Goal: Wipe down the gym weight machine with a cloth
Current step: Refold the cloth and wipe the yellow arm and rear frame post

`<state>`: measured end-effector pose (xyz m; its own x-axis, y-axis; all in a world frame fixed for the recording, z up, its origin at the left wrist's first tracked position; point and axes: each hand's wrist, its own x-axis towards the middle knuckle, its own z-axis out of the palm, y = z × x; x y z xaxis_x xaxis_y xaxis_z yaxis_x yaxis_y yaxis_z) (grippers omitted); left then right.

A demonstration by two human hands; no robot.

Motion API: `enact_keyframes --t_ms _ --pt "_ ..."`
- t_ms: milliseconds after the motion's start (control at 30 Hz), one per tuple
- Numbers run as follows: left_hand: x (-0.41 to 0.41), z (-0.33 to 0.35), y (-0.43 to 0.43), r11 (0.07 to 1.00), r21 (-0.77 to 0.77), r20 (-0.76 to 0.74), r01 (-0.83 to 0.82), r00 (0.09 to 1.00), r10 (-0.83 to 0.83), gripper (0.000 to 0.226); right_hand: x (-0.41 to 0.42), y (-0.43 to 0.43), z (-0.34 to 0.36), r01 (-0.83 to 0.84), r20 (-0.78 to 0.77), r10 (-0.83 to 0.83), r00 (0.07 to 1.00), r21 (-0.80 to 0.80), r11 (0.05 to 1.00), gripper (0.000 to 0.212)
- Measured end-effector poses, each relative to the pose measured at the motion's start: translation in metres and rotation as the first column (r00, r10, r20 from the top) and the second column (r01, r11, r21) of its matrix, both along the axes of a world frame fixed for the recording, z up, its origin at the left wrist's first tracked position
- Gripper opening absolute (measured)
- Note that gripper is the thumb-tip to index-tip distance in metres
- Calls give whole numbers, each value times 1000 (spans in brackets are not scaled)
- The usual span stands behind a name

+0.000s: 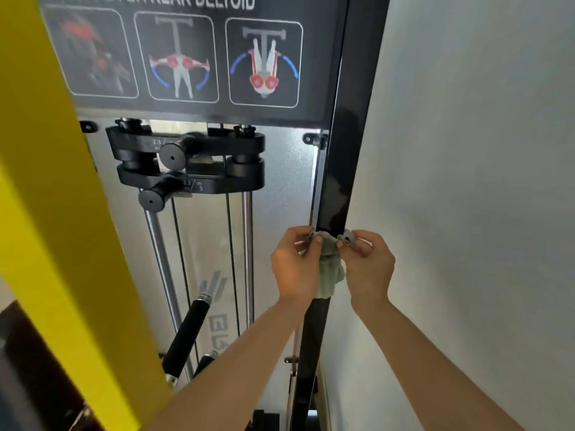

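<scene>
1. Cloth (328,262): pale grey-green, nubbly pile, crumpled. Its top edge is pulled taut across the front of the black upright post (339,169), and the rest hangs below in a bunched fold lying against the post.
2. Left hand (295,265): on the post's left side, thumb and curled fingers pinching the cloth's left end.
3. Right hand (368,265): on the post's right side, pinching the right end the same way. The hands are level, with only the post and the cloth between them.
4. Post: glossy black and reflective, forming the machine's right edge just beside the white wall (466,150).
5. Above: dark exercise chart (186,57) with three muscle diagrams; the heading is partly cut off.
6. Left of the post: black add-on weights (186,163) on chrome guide rods (247,244), with thin cables running down and a black handle (189,334) lower down.
7. Far left: a blurred yellow beam (53,181), close to the camera.
</scene>
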<state>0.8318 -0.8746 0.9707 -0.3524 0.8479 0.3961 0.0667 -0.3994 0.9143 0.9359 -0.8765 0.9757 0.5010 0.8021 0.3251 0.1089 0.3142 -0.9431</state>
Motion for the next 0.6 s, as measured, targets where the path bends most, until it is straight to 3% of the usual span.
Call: enact_keyframes --t_ms 300,600 --pt "-9 79 1 994 109 -99 -10 995 21 14 -2 3 82 36 95 -46 994 109 993 14" --pt "-5 138 -2 988 155 -28 28 999 -24 14 2 -6 147 -6 176 -25 984 174 985 24"
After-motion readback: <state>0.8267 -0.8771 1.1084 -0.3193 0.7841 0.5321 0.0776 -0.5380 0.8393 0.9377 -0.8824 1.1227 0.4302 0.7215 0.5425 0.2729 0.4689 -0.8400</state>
